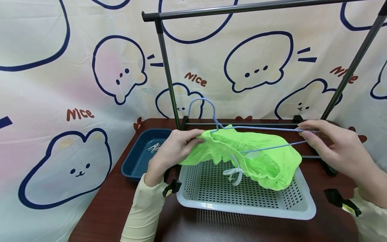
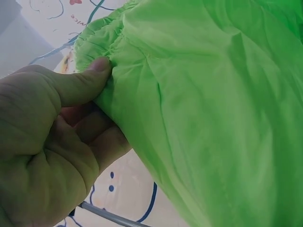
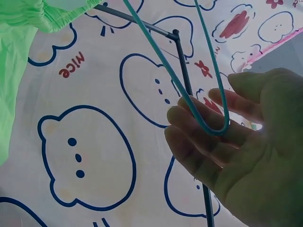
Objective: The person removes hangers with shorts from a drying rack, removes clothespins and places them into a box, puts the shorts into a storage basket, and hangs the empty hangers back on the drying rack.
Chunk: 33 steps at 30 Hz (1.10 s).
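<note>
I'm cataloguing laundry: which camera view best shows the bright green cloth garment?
The head view: the bright green cloth garment fits wholly in frame. Left wrist gives a cropped close-up; right wrist catches only an upper-left part.

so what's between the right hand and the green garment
Just a bare stretch of the blue hanger, its two wires running from the right hand toward the green garment. The right wrist view shows this, hand and garment apart.
</note>
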Tool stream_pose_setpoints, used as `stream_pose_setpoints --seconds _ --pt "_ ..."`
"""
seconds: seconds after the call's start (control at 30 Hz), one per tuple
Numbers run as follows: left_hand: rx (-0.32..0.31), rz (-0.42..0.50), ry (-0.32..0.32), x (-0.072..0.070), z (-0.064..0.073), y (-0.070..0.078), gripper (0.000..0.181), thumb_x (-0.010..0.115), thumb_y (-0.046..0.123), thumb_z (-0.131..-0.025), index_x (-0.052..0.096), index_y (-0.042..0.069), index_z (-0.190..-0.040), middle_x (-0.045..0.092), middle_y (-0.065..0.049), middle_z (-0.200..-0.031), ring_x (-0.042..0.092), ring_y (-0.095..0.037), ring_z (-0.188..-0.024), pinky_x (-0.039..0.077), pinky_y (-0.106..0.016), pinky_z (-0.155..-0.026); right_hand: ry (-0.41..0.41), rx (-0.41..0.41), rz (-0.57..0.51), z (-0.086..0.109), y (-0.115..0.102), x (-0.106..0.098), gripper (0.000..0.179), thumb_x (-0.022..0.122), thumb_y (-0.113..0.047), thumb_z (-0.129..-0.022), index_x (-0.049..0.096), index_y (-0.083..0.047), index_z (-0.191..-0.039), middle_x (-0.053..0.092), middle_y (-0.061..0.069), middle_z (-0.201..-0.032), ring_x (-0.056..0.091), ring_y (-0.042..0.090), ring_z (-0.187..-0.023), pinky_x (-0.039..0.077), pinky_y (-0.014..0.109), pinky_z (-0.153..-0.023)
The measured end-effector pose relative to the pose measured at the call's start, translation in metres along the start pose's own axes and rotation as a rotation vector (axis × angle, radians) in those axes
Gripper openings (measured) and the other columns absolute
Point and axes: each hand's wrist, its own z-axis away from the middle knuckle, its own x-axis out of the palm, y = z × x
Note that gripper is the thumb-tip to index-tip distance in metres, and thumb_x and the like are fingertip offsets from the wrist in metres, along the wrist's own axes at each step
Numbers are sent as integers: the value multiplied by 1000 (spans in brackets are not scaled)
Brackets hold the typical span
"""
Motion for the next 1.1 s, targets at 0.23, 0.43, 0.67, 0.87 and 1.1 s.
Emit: stream_pose_setpoints --seconds 0.23,0.43,0.67,0.87,1.1 --pt "31 -8 -14 2 -1 5 26 64 11 -94 70 13 -119 74 -2 -109 67 -6 -80 56 -21 -73 -92 -21 79 1 -4 1 26 74 -9 -85 70 -12 -110 70 6 -104 46 -16 -87 37 -3 -74" --pt "25 -3 -21 2 -1 8 26 65 10 -93 70 12 -119 75 -2 -107 67 -7 -80 57 -22 -75 -119 -129 68 0 -4 0 24 73 3 -83 70 -15 -99 66 -7 -80 48 -7 -66 42 5 -61" --pt "18 -15 -30 2 -2 8 26 65 10 -93 69 12 -119 74 -2 -107 67 -6 -81 56 -21 -76 -52 -197 83 0 -4 -4 9 67 -1 -90 69 -8 -96 64 -6 -74 47 -12 -70 43 4 -64" --pt "-16 -19 -58 3 -1 7 27 65 11 -94 68 12 -121 74 -2 -108 67 -7 -81 57 -22 -77 26 -179 130 3 -2 -11 16 59 -15 -98 69 -4 -92 58 -3 -71 38 -11 -68 39 7 -59" --pt "-29 -32 -69 5 0 4 26 65 12 -94 69 12 -119 74 -2 -106 66 -7 -80 56 -22 -78 62 -123 135 5 1 -20 12 61 -9 -96 67 -2 -89 56 -1 -69 36 -13 -64 35 7 -55"
